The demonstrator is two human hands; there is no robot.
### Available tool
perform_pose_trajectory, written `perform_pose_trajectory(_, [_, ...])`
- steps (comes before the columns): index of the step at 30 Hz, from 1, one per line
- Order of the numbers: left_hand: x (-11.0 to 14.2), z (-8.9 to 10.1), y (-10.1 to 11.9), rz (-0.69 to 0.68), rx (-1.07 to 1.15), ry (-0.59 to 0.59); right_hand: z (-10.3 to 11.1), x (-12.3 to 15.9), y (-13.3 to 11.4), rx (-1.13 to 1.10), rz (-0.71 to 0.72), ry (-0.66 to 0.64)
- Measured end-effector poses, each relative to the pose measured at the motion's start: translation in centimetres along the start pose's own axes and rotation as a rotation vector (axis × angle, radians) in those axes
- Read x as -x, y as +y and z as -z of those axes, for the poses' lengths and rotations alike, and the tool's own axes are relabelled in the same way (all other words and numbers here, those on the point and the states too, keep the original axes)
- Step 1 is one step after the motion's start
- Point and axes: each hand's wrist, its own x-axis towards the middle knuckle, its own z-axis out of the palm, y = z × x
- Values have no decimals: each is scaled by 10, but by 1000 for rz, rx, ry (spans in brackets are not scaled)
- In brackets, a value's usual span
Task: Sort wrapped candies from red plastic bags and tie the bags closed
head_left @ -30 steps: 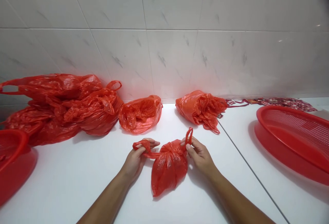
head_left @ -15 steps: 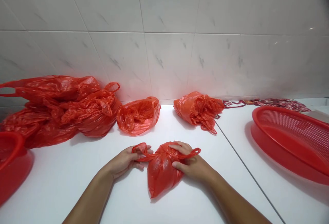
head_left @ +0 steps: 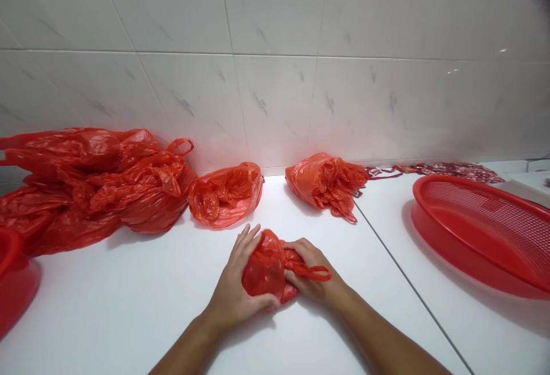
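Note:
A small red plastic bag (head_left: 267, 269) lies bunched into a ball on the white counter (head_left: 129, 306), held between both hands. My left hand (head_left: 237, 286) cups its left side, thumb under it and fingers stretched along the top. My right hand (head_left: 313, 272) grips the right side with curled fingers. One thin handle loop (head_left: 315, 273) sticks out to the right over my right hand.
Two bundled red bags (head_left: 226, 194) (head_left: 326, 183) sit near the tiled wall. A large heap of red bags (head_left: 90, 183) fills the left. A red basket (head_left: 485, 231) stands at right, another red basket's rim (head_left: 12, 274) at the far left. Dark red straps (head_left: 455, 170) lie along the wall.
Both hands let go of the stretched-out handles and came together around the bag. The bag went from a hanging pouch shape to a tight ball. The view shifted slightly right.

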Motion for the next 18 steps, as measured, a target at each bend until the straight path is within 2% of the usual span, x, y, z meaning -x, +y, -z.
perform_pose_trajectory(2, [3, -4, 3, -135, -210, -41, -3, 0, -2, -19, 21, -47])
perform_pose_trajectory(3, [5, -5, 4, -159, -259, -89, -5, 0, -3, -29, 18, -55])
perform_pose_trajectory(7, [6, -8, 2, 11, -246, -223, -8, -1, -4, -58, -17, -61])
perform_pose_trajectory(9, [5, -7, 1, 55, -190, -237, -10, -1, -3, -51, -31, -80])
perform_pose_trajectory(13, [1, -4, 6, 28, -82, -226, -14, -1, -3, -35, -84, -85])
perform_pose_trajectory(16, [-3, -3, 13, 31, -19, -204, -17, -1, -3, -126, -144, -66])
perform_pose_trajectory(18, [-5, -4, 16, 29, 17, -177, -18, -2, -3, -250, -239, -40])
